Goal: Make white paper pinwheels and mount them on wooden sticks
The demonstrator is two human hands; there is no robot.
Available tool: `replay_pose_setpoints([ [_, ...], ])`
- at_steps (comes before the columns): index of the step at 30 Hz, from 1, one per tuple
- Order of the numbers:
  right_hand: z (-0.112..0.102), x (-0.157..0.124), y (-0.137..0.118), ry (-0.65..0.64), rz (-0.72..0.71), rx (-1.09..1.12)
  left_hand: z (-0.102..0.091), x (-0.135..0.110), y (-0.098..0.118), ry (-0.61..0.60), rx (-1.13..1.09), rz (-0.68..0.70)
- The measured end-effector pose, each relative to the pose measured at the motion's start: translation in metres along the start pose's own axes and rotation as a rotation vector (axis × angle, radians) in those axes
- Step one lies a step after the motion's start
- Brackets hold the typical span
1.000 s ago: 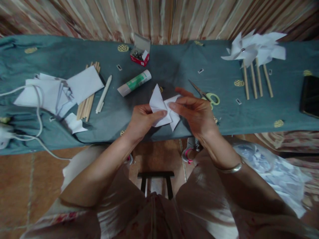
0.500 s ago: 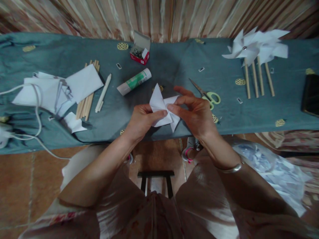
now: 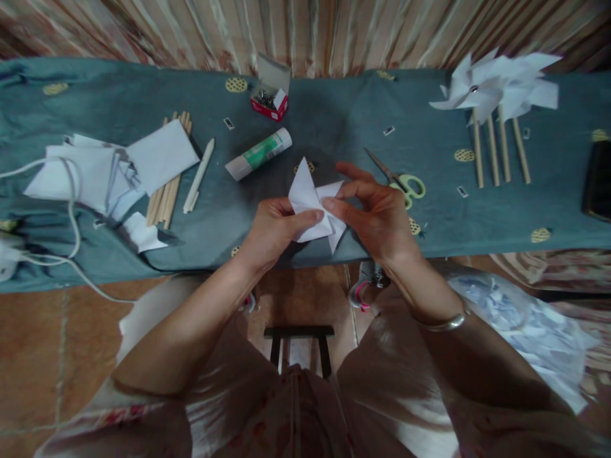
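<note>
A white folded paper piece [image 3: 310, 203] with pointed flaps is held over the near edge of the table [image 3: 334, 121], which is draped in a teal cloth. My left hand [image 3: 272, 232] pinches it from the left, thumb on top. My right hand [image 3: 377, 213] pinches its centre with thumb and forefinger, the other fingers raised. A silver bangle [image 3: 442, 323] circles my right wrist.
Glue stick [image 3: 258, 152], red box of pins [image 3: 268, 98], yellow-handled scissors [image 3: 398, 178], white pen [image 3: 199, 177], wooden sticks [image 3: 168, 184] and paper sheets [image 3: 109, 168] lie around. Finished paper pinwheels [image 3: 496, 89] on sticks sit far right. A white cable [image 3: 71, 216] trails left; a dark phone [image 3: 599, 181] lies at the right edge.
Both hands keep hold of the folded paper almost in place; my right fingers have closed in on its centre. The view has shifted slightly.
</note>
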State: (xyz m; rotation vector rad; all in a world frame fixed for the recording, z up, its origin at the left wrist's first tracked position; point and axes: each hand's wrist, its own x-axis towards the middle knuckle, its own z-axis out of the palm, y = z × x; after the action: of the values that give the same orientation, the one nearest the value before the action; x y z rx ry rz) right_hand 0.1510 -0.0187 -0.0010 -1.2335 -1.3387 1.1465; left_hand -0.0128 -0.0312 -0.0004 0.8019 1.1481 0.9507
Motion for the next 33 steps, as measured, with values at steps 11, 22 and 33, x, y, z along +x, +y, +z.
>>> replay_pose_setpoints([
  [11, 0.003, -0.001, 0.001, 0.0, 0.027, 0.039, -0.001, 0.0, -0.002, 0.011, 0.001, 0.003],
  [22, 0.005, -0.002, 0.007, 0.035, -0.003, 0.01, 0.0, -0.001, -0.001, 0.007, -0.009, 0.017],
  [33, 0.008, -0.002, 0.012, 0.048, -0.045, -0.003, -0.002, 0.001, -0.003, -0.008, -0.027, 0.045],
])
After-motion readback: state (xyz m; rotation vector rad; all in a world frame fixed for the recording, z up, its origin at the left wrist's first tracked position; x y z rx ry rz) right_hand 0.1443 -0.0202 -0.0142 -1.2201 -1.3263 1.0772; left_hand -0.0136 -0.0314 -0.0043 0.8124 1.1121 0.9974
